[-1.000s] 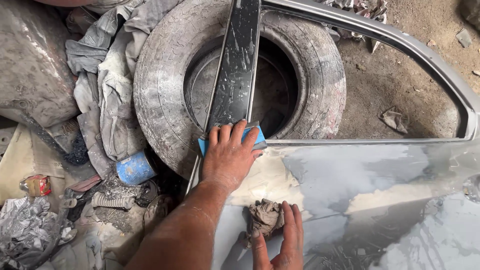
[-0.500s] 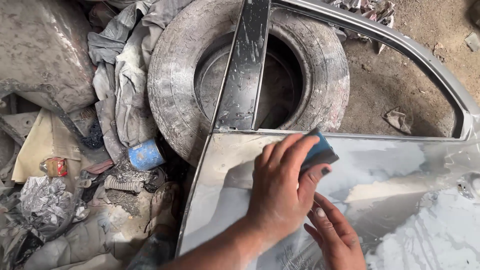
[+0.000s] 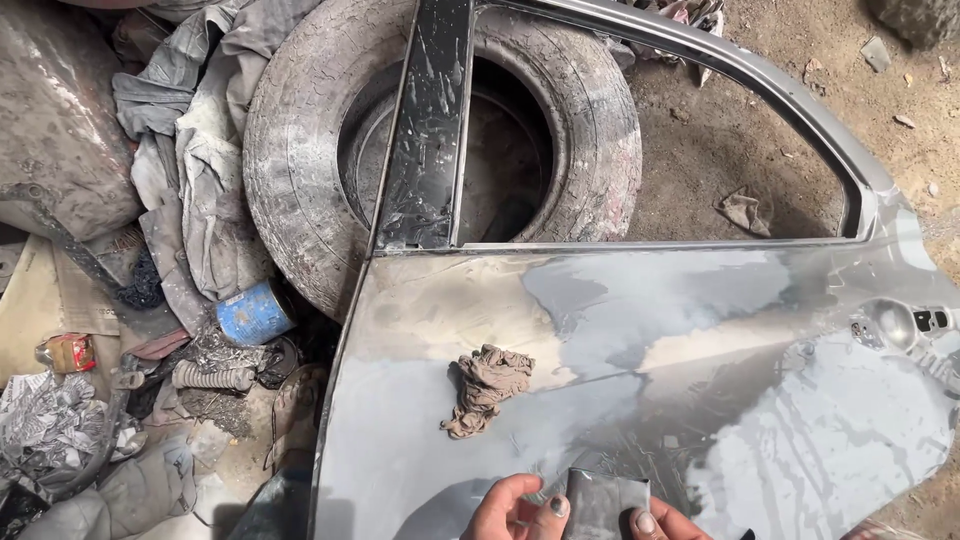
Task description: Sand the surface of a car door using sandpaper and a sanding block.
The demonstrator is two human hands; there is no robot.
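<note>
Both hands at bottom centre of frame, pinching one small grey sanding sheet (image 3: 604, 502) between them: left hand (image 3: 515, 510) clamped on its left edge, right hand (image 3: 668, 522) on its right (only fingertips show). Sheet sits just above grey car door (image 3: 780, 400). Crumpled rag (image 3: 485, 388) lies on door up-left of hands, nearer left hand, long axis roughly vertical. Old tyre (image 3: 300, 180) beyond, upper left.

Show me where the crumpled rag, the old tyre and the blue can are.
crumpled rag (image 3: 487, 388): head view, middle of the bunched cloth.
old tyre (image 3: 300, 160): head view, left sidewall.
blue can (image 3: 253, 313): head view, its side.
</note>
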